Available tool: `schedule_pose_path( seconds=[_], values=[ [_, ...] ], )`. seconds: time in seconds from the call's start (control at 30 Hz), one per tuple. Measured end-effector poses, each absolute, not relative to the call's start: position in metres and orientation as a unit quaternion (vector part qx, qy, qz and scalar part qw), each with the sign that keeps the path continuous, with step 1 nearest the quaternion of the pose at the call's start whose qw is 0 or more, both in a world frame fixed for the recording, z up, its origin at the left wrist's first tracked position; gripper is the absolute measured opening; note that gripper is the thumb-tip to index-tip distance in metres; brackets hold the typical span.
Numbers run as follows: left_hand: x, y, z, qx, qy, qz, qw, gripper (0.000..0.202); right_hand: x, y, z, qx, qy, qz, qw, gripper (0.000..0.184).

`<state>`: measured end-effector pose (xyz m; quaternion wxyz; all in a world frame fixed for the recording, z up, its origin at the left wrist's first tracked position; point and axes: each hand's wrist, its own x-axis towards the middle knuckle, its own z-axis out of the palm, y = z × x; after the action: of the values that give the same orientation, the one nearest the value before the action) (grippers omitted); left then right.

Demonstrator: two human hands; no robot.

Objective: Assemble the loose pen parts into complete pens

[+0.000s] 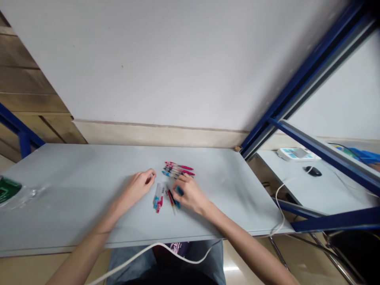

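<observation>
The right hand (190, 194) pinches a light, stiff, slippery blue plastic pen (179, 191) mid-barrel, while the left hand (139, 187), at its 9 o'clock, is loosely curled on the grey surface (74, 186).

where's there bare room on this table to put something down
The table is bare between the plastic bag at its left edge and the left hand, and again from the right hand to the blue frame post. It is crowded in the middle, where pens lie between and behind the hands.

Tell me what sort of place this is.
Probably a workshop or office workbench: a plain grey table in a blue metal frame, pens sorted by hand, and a neighbouring desk with a computer mouse.
</observation>
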<state>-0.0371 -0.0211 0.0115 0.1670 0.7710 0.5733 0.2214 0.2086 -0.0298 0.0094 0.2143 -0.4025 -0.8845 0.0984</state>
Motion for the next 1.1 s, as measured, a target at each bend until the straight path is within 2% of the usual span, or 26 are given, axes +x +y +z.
schedule_pose_path(
  seconds=[0.2, 0.33, 0.57, 0.73, 0.83, 0.97, 1.1],
  values=[
    [-0.028, -0.051, 0.013, 0.779, 0.594, 0.140, 0.143, 0.017, 0.194, -0.038, 0.010, -0.416, -0.897, 0.033, 0.144, 0.011],
    [-0.021, -0.054, 0.012, 0.791, 0.599, 0.073, 0.101, 0.022, 0.189, -0.034, 0.010, -0.423, -0.899, -0.007, 0.112, 0.011],
    [-0.014, -0.053, 0.014, 0.796, 0.596, 0.068, 0.082, 0.025, 0.180, -0.019, 0.006, -0.418, -0.903, -0.016, 0.096, 0.014],
    [-0.018, -0.056, 0.007, 0.791, 0.604, 0.058, 0.080, 0.025, 0.190, -0.001, 0.019, -0.467, -0.854, 0.135, 0.184, 0.018],
    [-0.022, -0.051, 0.009, 0.787, 0.611, 0.051, 0.063, 0.021, 0.199, 0.012, 0.024, -0.477, -0.788, 0.278, 0.272, 0.017],
    [-0.021, -0.033, 0.024, 0.802, 0.593, 0.048, 0.044, 0.013, 0.207, 0.025, 0.022, -0.445, -0.675, 0.475, 0.346, 0.026],
    [-0.010, -0.008, 0.030, 0.820, 0.544, 0.161, 0.077, 0.018, 0.213, 0.030, 0.015, -0.433, -0.568, 0.561, 0.419, 0.038]
  ],
)
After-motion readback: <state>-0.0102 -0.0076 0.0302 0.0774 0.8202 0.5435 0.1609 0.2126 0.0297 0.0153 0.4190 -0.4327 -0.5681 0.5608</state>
